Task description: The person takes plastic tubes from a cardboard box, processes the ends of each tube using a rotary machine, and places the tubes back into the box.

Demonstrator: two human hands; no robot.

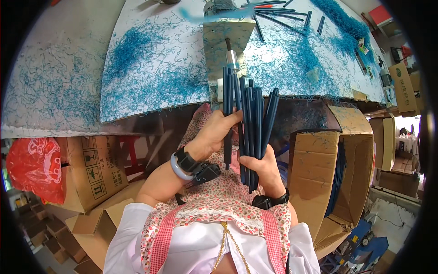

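Note:
My right hand (264, 169) is closed round the lower part of a bundle of thin dark blue rods (258, 123), held roughly upright in front of my apron. Just left of it, my left hand (219, 128) pinches a few more dark blue rods (227, 93), its thumb and fingers reaching toward the bundle. The rods' upper ends stand near a machine (228, 34) with a pale metal plate and a shiny cylindrical spindle (232, 59). Some rod tips overlap the spindle's front, so I cannot tell whether any touches it.
Curly blue shavings (130, 50) litter the white table (169, 27). More rods (283, 18) lie at the back. An open cardboard box (315, 160) with dark rods inside stands at my right. Cartons (98, 169) and a red plastic bag (34, 169) are at my left.

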